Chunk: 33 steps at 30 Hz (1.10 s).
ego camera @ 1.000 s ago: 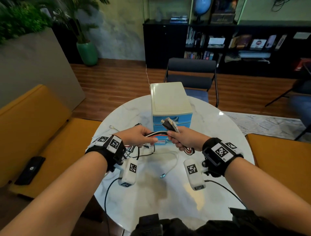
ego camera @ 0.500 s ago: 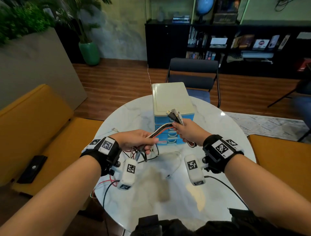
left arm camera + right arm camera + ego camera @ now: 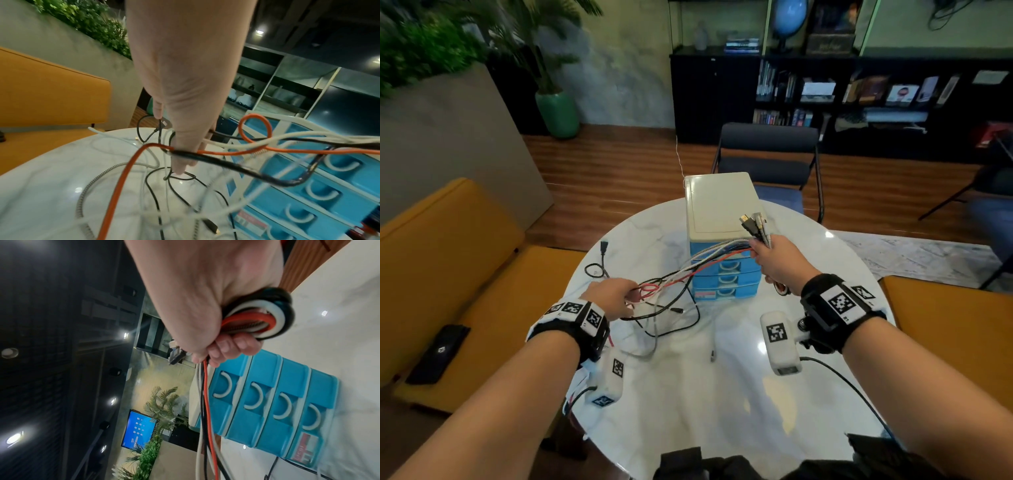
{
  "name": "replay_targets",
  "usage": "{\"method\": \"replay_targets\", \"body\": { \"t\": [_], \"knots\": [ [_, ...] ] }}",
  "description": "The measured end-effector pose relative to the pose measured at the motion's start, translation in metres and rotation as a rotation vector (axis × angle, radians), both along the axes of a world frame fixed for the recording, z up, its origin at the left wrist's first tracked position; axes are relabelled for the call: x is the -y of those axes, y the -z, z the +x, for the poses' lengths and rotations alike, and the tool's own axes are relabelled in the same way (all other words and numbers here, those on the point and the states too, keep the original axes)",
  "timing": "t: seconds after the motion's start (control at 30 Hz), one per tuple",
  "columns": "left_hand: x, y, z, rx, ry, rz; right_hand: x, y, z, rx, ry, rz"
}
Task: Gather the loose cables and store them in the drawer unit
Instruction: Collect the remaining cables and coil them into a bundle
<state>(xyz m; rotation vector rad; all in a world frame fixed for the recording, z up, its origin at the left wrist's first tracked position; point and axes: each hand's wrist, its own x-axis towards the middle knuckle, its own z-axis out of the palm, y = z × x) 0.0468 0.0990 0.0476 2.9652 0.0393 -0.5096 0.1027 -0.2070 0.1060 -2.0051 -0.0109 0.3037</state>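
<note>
A bundle of red, white, black and braided cables (image 3: 709,260) stretches between my two hands above the round marble table (image 3: 688,411). My right hand (image 3: 774,260) grips one end in a fist in front of the drawer unit (image 3: 722,205), with the plugs (image 3: 753,224) sticking up. In the right wrist view, coiled loops (image 3: 267,318) hang out of that fist (image 3: 222,344). My left hand (image 3: 616,298) holds the cables lower on the left; they run between its fingers (image 3: 185,162). The unit's blue drawers (image 3: 267,410) are all shut.
A loose black cable (image 3: 599,263) lies at the table's far left, and a white cable end (image 3: 714,353) near the middle. A dark chair (image 3: 767,154) stands behind the table. Yellow seats flank it, the left one (image 3: 448,257) carrying a black object (image 3: 438,353).
My hands have moved apart: the right one rose up and to the right with the plug ends, and the left one drew back to the left. The cables are now pulled out between them.
</note>
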Motion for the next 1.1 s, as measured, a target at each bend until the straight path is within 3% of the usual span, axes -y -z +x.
{"method": "replay_targets", "body": {
  "t": [0.2,0.4,0.53,0.6,0.7,0.77,0.83,0.93,1.1],
  "knots": [
    [0.005,0.002,0.004,0.161,-0.1,-0.38,-0.007,-0.002,-0.003,-0.031,-0.071,-0.012],
    [0.037,-0.02,0.0,0.342,0.005,-0.374,-0.019,-0.007,-0.004,-0.022,-0.077,-0.006],
    [0.059,-0.036,-0.01,0.316,0.082,-0.6,-0.024,-0.01,-0.005,-0.036,-0.06,-0.003],
    [0.069,-0.036,-0.01,0.256,0.126,-0.526,-0.027,-0.013,-0.008,-0.053,-0.062,0.022],
    [0.076,-0.02,-0.007,0.043,0.167,-0.21,-0.032,-0.019,-0.012,-0.083,-0.064,0.053],
    [0.077,-0.005,-0.007,-0.173,0.14,-0.211,-0.032,-0.023,-0.014,-0.083,-0.067,0.064],
    [0.072,0.009,-0.012,-0.286,0.144,-0.279,-0.03,-0.026,-0.013,-0.069,-0.072,0.059],
    [0.052,0.022,-0.017,-0.261,0.174,-0.165,-0.021,-0.029,-0.009,-0.067,-0.047,0.058],
    [0.013,0.034,-0.019,-0.231,0.036,-0.052,-0.014,-0.031,-0.007,-0.056,0.005,0.051]
  ]
}}
